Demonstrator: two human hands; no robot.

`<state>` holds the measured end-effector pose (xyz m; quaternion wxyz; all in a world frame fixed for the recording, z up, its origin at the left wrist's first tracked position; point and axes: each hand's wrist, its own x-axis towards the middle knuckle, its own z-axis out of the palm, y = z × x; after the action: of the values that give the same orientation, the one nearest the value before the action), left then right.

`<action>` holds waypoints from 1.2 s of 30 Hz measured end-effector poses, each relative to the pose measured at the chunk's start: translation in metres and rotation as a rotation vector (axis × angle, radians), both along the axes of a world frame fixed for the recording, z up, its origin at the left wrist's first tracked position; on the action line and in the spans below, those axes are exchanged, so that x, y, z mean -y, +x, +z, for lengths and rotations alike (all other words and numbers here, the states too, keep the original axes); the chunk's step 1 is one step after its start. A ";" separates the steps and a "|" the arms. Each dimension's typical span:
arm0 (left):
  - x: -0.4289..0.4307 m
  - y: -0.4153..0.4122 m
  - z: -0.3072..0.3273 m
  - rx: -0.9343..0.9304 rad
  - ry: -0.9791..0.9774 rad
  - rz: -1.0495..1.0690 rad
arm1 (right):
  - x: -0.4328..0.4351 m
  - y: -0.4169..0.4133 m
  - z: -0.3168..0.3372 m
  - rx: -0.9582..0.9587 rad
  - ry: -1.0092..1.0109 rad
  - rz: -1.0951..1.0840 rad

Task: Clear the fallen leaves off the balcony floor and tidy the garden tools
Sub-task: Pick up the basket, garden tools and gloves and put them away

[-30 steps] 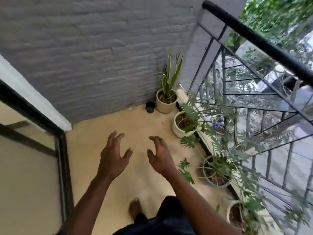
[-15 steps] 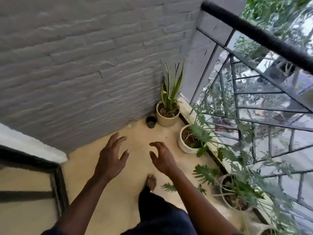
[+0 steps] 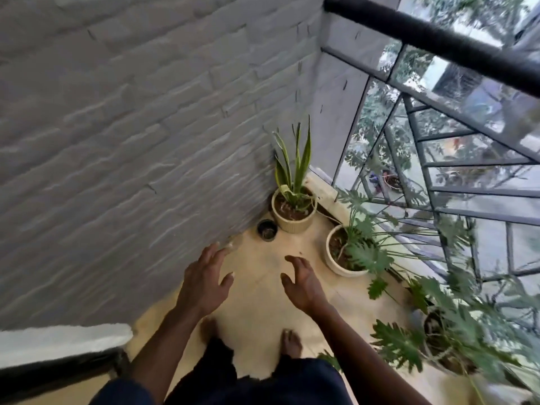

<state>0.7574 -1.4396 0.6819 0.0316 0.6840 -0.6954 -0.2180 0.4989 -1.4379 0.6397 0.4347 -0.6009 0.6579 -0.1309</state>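
Right, I have both hands out ahead of me, held above the floor [image 3: 257, 302] and touching nothing. The left hand [image 3: 204, 280] is released, fingers spread and nearly straight, palm down. The right hand [image 3: 304, 283] is released too, its fingers loosely bent, thumb turned toward the left hand. The two are apart, with bare floor showing between them.

The floor, the task's ground, lies under both hands and runs on beyond them into the corner. Just past the right fingertips a dark speck [image 3: 301, 253] sits on it; I cannot tell whether it is a leaf. Just past the left fingertips, at the foot of the wall [image 3: 131, 141], lies a pale thing [image 3: 235, 243], too blurred to name.

Farther beyond the hands, a black pot [image 3: 266, 229] stands against the wall, just beside a cream pot [image 3: 295, 223] holding a snake plant [image 3: 295, 168]. To the right of the right hand stands a white pot [image 3: 336, 264] with a leafy plant [image 3: 368, 255], near the railing [image 3: 438, 39]. Nearer me on that same side, a third pot [image 3: 432, 325] is largely hidden by blurred leaves.

Below the hands I see two bare feet, the left foot [image 3: 209, 327] and the right foot [image 3: 290, 342], planted on the floor. A dark door frame [image 3: 58, 372] is off to the left, behind the left hand.
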 end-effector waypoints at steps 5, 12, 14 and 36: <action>0.060 0.017 -0.021 -0.048 0.079 -0.056 | 0.031 0.012 -0.018 0.013 0.104 -0.140; 0.156 0.062 -0.051 -0.089 0.081 -0.186 | 0.083 0.052 -0.033 -0.023 0.251 -0.344; 0.174 0.068 -0.055 -0.124 0.078 -0.201 | 0.092 0.064 -0.030 -0.025 0.256 -0.390; 0.301 0.075 -0.329 -0.136 0.589 -0.203 | 0.226 0.130 -0.278 -0.040 0.597 -0.336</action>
<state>0.8329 -1.7401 0.3532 -0.1434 0.5746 -0.6635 -0.4572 0.6292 -1.6637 0.3619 0.5508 -0.3328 0.7654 0.0093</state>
